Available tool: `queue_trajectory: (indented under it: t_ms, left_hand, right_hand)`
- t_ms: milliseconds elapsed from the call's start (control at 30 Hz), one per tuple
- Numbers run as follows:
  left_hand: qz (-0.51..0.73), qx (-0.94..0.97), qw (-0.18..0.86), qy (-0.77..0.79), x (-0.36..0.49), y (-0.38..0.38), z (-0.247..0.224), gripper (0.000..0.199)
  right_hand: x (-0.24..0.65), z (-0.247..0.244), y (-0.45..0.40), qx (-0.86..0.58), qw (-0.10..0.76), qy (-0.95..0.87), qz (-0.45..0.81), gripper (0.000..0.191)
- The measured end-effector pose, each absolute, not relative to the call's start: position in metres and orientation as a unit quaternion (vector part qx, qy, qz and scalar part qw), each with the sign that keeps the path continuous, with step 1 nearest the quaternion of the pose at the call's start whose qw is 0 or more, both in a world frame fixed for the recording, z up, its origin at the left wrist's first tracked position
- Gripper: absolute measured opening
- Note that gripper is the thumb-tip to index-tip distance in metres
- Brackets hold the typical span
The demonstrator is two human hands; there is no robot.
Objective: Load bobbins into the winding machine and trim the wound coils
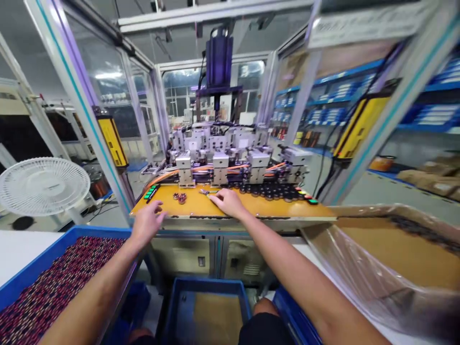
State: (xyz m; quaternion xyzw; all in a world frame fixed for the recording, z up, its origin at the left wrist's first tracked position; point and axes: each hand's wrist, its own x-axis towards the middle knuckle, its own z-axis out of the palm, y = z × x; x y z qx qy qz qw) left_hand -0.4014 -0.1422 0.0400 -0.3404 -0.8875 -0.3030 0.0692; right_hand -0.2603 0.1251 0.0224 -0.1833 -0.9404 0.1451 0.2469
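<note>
1. Step in hand, as I judge it: handling at the worktop, with the right hand [229,202] low over the flat orange-yellow worktop [172,208], at a small metal-tipped tool [204,191].
2. The right hand's fingers are bent, thumb and index close together beside the tool; I cannot tell whether they grip it.
3. The left hand [145,223] is at the worktop's near left edge, fingers loosely curled and thumb apart, with nothing visible in its grasp.
4. Between the hands, a little cluster of round red-and-dark parts [182,198] lies on the worktop, left of the tool and apart from both hands.
5. To the right, dark round parts [269,192] lie in rows in front of the metal machine fixtures [258,165].
6. The next move seems to call for a sure fingertip pinch, keeping clear of the cluster.
</note>
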Motion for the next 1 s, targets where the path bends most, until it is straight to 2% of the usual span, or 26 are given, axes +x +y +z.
queue_trajectory:
  t_ms: [133,267,400,567,667,767,900,933,1000]
  left_hand:
    - [-0.35,-0.319,0.055,-0.879,-0.403,-0.066,0.039,0.033]
    - [-0.409,-0.273,0.069,-0.868,-0.401,-0.046,0.036,0.034]
    - [-0.488,-0.27,0.078,-0.826,-0.395,-0.066,0.033,0.033]
    - [-0.611,-0.287,0.076,-0.734,-0.362,-0.123,0.029,0.067]
    - [-0.655,-0.288,0.074,-0.695,-0.323,-0.16,0.025,0.069]
    - [-0.663,-0.313,0.083,-0.675,-0.278,-0.194,0.02,0.063]
    - [-0.639,-0.406,0.12,-0.642,-0.234,-0.227,0.013,0.065]
    - [-0.637,-0.418,0.121,-0.636,-0.227,-0.232,0.012,0.068]
    - [-0.637,-0.426,0.11,-0.633,-0.217,-0.239,0.01,0.075]
  right_hand:
    - [-0.26,0.027,0.123,-0.192,0.254,-0.938,0.137,0.028]
    - [-0.262,0.029,0.123,-0.198,0.267,-0.933,0.139,0.027]
    - [-0.263,0.028,0.124,-0.197,0.279,-0.925,0.165,0.027]
    - [-0.26,0.032,0.127,-0.18,0.294,-0.918,0.196,0.027]
    - [-0.252,0.04,0.119,-0.148,0.319,-0.913,0.208,0.023]
    - [-0.229,0.053,0.086,-0.079,0.355,-0.905,0.221,0.018]
    - [-0.167,0.071,0.016,0.116,0.353,-0.898,0.234,0.03]
    - [-0.151,0.075,0.0,0.208,0.349,-0.89,0.207,0.03]
    - [-0.124,0.08,-0.024,0.29,0.313,-0.896,0.126,0.021]
